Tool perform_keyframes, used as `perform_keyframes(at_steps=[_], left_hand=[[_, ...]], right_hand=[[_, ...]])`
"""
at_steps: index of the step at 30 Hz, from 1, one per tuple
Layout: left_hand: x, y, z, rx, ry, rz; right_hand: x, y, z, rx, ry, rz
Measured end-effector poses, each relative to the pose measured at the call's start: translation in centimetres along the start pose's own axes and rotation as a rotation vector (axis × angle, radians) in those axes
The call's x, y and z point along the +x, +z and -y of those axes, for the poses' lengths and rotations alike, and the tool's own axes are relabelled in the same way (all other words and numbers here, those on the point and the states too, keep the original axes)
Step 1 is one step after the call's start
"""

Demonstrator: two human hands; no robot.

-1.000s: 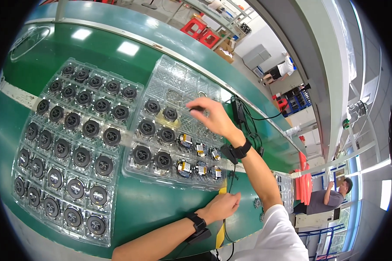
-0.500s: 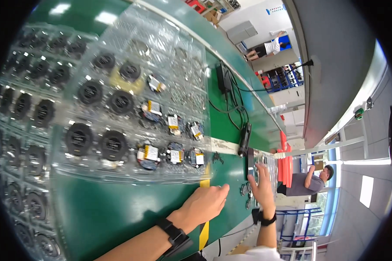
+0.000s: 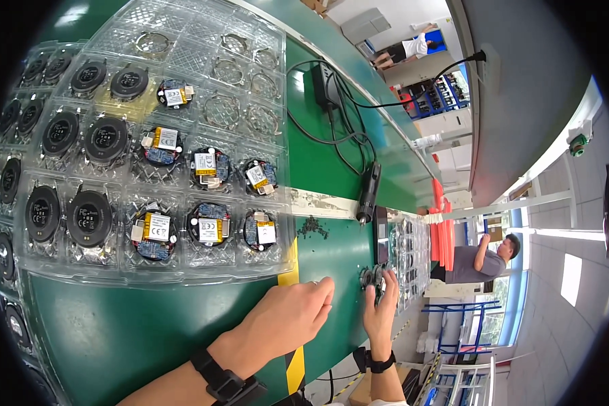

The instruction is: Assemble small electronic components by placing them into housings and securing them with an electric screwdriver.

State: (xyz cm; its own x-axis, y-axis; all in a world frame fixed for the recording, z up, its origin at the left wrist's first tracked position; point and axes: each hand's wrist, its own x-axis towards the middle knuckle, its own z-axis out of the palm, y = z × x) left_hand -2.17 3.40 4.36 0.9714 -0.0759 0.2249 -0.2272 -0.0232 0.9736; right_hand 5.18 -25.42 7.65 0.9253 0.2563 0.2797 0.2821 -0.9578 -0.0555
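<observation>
The left hand (image 3: 277,318) curls loosely over the worktop (image 3: 149,318), contents hidden. At its three o'clock, the right hand (image 3: 381,311), fingers narrowly parted, meets black round parts (image 3: 366,277) toward twelve o'clock; whether gripped, I cannot tell.

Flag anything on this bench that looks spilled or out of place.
Small black pieces lie loose on the green bench, just right of the clear tray. They look possibly spilled, since the tray's round parts sit in neat rows.

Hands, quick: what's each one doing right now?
Left hand: loosely closed, nothing visible in it.
Right hand: at small dark round parts; grip cannot be told.
</observation>
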Motion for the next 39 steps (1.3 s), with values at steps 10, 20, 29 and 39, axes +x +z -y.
perform_keyframes(at_steps=[10,20,29,39], left_hand=[[-0.2,0.1,0.4,-0.012,0.004,-0.001],[-0.1,0.0,0.4,-0.038,-0.005,0.021],[-0.1,-0.3,0.3,-0.026,-0.017,0.063],[-0.4,0.3,0.7,-0.004,0.025,0.017]], right_hand=[[0.4,-2.9,5.6,0.162,-0.106,0.266],[1.2,-4.3,8.4,1.021,0.138,0.733],[1.5,-4.3,10.4,1.249,0.301,0.633],[2.3,-4.1,8.1,1.064,0.355,0.956]])
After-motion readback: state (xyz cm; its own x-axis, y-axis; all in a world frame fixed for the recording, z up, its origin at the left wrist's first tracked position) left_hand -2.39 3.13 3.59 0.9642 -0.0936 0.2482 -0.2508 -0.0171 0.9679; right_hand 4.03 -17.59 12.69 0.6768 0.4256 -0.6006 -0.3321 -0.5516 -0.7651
